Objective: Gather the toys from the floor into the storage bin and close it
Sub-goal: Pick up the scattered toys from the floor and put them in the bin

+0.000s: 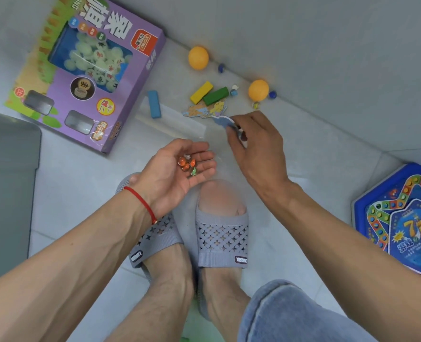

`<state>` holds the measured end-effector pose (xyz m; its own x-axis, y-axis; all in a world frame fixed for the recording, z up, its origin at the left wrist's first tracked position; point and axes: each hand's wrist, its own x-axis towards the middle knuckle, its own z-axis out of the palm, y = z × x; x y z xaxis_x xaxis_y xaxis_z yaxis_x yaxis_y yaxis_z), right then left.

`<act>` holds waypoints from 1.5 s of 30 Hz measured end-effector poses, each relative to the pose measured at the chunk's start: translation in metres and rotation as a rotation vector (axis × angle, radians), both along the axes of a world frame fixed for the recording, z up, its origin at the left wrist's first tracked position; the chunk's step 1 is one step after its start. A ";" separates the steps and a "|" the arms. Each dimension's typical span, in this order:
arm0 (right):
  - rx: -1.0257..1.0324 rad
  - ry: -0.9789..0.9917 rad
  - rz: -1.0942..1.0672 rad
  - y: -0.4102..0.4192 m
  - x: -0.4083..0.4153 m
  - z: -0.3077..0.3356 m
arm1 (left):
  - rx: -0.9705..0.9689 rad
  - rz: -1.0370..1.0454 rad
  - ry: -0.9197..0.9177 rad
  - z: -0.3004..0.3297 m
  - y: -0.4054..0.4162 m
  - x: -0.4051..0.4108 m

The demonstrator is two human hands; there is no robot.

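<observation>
My left hand (177, 166) is cupped palm up, holding several orange and green marbles (187, 164). My right hand (256, 141) pinches a blue puzzle piece (223, 121) lifted just off the floor. Beyond it lie more map puzzle pieces (205, 109), a yellow block (201, 92), a green block (215, 95), a blue block (154, 104), two orange balls (198, 58) (258, 90) and loose marbles (272, 94) along the wall. A clear plastic bag (174, 120) lies flat on the floor. The grey storage bin (6, 183) stands at the left edge.
A purple chess-set box (130, 77) lies at the upper left. A blue board-game box (399, 223) sits at the right. My feet in grey slippers (221, 233) stand below the hands. The wall runs diagonally behind the toys.
</observation>
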<state>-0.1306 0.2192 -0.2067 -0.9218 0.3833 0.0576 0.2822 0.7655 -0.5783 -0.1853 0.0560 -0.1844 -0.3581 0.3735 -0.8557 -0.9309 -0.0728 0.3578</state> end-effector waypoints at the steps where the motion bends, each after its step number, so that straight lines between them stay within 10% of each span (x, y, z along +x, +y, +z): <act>1: -0.081 -0.010 0.011 -0.007 0.002 0.011 | 0.009 0.006 0.005 0.001 0.002 0.000; 6: -0.505 -0.203 -0.010 -0.026 0.006 0.033 | 0.131 0.088 -0.055 0.004 0.007 0.000; 17: 0.407 -0.244 0.077 0.044 -0.044 -0.017 | 0.027 0.066 -0.046 0.006 0.004 0.003; 29: -0.165 -0.061 -0.091 0.030 -0.002 -0.001 | 0.040 0.052 -0.050 0.006 0.003 0.004; 37: -0.475 -0.062 0.268 -0.037 0.003 0.030 | 0.178 0.171 -0.134 0.019 -0.020 0.002; 40: -0.376 -0.090 0.117 -0.026 -0.011 0.017 | 0.122 0.335 -0.090 0.023 -0.060 -0.005; 45: -0.248 -0.337 0.478 -0.042 -0.016 -0.003 | 0.071 0.495 -0.045 0.031 -0.103 -0.009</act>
